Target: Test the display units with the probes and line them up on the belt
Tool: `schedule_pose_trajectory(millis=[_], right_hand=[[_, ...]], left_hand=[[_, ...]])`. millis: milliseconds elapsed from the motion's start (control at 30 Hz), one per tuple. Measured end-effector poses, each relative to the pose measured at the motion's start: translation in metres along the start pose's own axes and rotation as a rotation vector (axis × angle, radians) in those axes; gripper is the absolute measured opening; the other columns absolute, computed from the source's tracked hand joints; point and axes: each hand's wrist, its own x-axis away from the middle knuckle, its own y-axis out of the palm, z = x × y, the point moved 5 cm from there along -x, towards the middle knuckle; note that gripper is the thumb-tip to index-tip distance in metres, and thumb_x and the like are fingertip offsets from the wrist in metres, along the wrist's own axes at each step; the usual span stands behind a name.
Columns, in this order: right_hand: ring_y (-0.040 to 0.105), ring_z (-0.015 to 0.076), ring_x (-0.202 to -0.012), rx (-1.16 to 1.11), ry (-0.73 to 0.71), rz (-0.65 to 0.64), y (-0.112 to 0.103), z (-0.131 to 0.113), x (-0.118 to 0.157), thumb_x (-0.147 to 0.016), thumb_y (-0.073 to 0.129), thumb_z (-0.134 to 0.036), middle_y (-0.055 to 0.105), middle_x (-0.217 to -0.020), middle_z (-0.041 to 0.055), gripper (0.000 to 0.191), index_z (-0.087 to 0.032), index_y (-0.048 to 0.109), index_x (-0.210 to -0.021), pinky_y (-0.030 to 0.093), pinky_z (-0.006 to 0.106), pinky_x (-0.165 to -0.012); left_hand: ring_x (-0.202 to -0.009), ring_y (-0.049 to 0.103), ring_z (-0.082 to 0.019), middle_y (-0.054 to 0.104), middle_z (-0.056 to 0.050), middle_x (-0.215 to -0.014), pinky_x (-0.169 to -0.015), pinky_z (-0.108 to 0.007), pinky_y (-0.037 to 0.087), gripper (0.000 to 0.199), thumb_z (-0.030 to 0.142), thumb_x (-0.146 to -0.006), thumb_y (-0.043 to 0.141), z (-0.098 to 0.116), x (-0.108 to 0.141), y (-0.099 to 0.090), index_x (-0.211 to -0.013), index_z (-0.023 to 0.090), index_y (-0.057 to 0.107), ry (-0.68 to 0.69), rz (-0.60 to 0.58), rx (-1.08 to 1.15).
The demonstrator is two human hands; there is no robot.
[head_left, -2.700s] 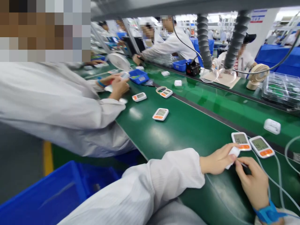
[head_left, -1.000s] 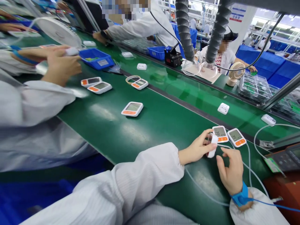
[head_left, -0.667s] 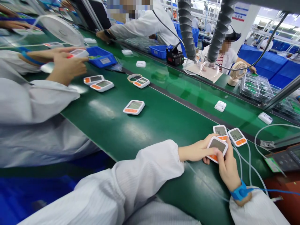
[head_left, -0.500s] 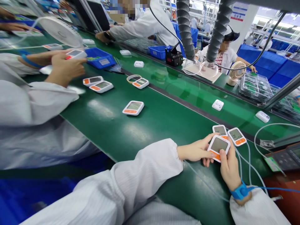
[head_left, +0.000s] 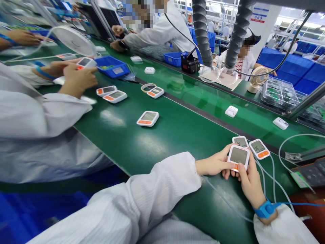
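Note:
Between both hands is a small white digital monitor (head_left: 238,156) with a blank grey screen and orange buttons, its screen tilted up toward me. My left hand (head_left: 220,165) grips its left side, thumb at the lower left corner by the buttons. My right hand (head_left: 250,179), with a blue strap at the wrist, holds the right side, its thumb on the lower edge. Just behind lie two similar monitors with digits showing: one (head_left: 239,140) partly hidden by the held one, the other (head_left: 259,149) to its right. Pale tubes (head_left: 273,179) run from about them.
Several more monitors (head_left: 148,118) lie leftward on the green bench (head_left: 122,135). White housings (head_left: 231,111) sit on the belt beyond the dark rail. At left, a co-worker's hands (head_left: 76,79) hold another monitor near a blue bin (head_left: 111,66). A dark instrument (head_left: 313,174) stands at right.
The held monitor has tilted and turned slightly, still in both hands. Two white housings on the belt have shifted left. The whole view has shifted a little.

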Motion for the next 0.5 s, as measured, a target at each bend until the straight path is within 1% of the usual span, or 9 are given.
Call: schedule_pose_trajectory(millis=[100,500], right_hand=[[0.057,0.0188,-0.053,0.047,0.005,0.013,-0.0011,0.0003,0.0005,-0.101,0.046,-0.047,0.059,-0.064,-0.0034,0.068,-0.013,0.025,-0.156,0.047,0.028,-0.053],[0.059,0.0192,-0.051,0.099,0.009,0.022,-0.0011,-0.0012,0.0006,-0.099,0.045,-0.049,0.060,-0.061,-0.0040,0.071,-0.013,0.024,-0.157,0.049,0.028,-0.053]], left_hand=[[-0.053,0.059,-0.010,0.065,0.000,-0.078,-0.050,-0.020,0.045,0.090,0.043,-0.085,0.070,0.0021,0.0009,0.0010,-0.152,0.023,0.012,0.000,0.001,-0.005],[-0.051,0.058,-0.011,0.062,0.003,-0.071,-0.050,-0.020,0.046,0.090,0.041,-0.085,0.069,0.0014,0.0000,-0.0009,-0.152,0.022,0.012,-0.009,0.010,-0.031]])
